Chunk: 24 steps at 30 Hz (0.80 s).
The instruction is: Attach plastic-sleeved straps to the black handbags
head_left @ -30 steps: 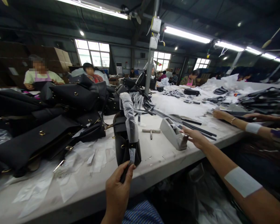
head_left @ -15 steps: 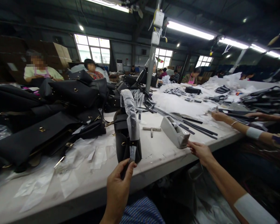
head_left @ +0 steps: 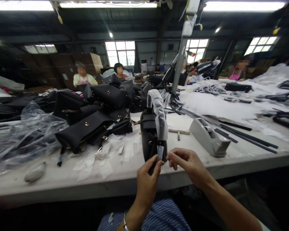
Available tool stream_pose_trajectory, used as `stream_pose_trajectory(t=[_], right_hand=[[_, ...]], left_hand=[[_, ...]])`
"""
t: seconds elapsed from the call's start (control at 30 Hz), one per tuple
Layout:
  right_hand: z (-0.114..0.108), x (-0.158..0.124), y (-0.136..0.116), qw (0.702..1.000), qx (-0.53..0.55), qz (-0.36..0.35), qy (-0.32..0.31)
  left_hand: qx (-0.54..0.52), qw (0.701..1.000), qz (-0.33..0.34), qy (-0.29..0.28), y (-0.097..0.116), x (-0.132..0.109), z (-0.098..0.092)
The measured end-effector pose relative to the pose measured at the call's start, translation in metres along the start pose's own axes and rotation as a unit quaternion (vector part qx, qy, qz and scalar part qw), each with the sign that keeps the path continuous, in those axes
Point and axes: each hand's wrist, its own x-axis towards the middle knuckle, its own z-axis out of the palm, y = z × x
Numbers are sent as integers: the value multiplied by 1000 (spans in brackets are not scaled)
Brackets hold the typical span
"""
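A black handbag (head_left: 148, 134) with small gold fittings stands at the table's front edge. Translucent white wrapping (head_left: 161, 120) covers its arched strap. My left hand (head_left: 146, 181) pinches the strap's lower end between thumb and fingers, just below a shiny clear strip (head_left: 160, 151). Close on the right, my right hand (head_left: 190, 163) has its thumb and forefinger pressed together beside that strap end. Whatever lies in this pinch is too small to make out. A grey tape dispenser (head_left: 208, 141) sits right of the bag, beyond my right hand.
Black bags (head_left: 84, 128) are heaped on the left, beside clear plastic (head_left: 38, 128) and scraps of film (head_left: 106, 160). A T-shaped metal tool (head_left: 179, 132) and dark strips (head_left: 245, 136) lie to the right. A post (head_left: 179, 67) rises behind. Several people sit across the table.
My right hand has moved left from the tape dispenser's front end to the strap end at my left hand. My left hand keeps its pinch. The view has turned left.
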Motion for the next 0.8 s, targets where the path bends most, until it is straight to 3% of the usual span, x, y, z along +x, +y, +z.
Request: stream_pose_trajectory(t=[0.13,0.27,0.37,0.47,0.63,0.8], right_hand=[[17,26,-10,985,-169,19,10],[10,32,-8,959,-284,12,-6],[1,32,-1,977,-194,28,-88],[-4,31,9,985,-99,24,-140],[6,28,23,994,-10,17,-104],[15,26,23,990,89,71,-88]], left_hand=[[-18,999,28,-10,-3,-1,-1],[-20,999,32,-20,-3,-1,-2],[-44,999,12,-25,-2,-1,-4],[-99,993,-52,-34,-2,-3,-4],[-239,952,-176,-81,-3,-6,0],[-300,918,-228,-122,3,-7,1]])
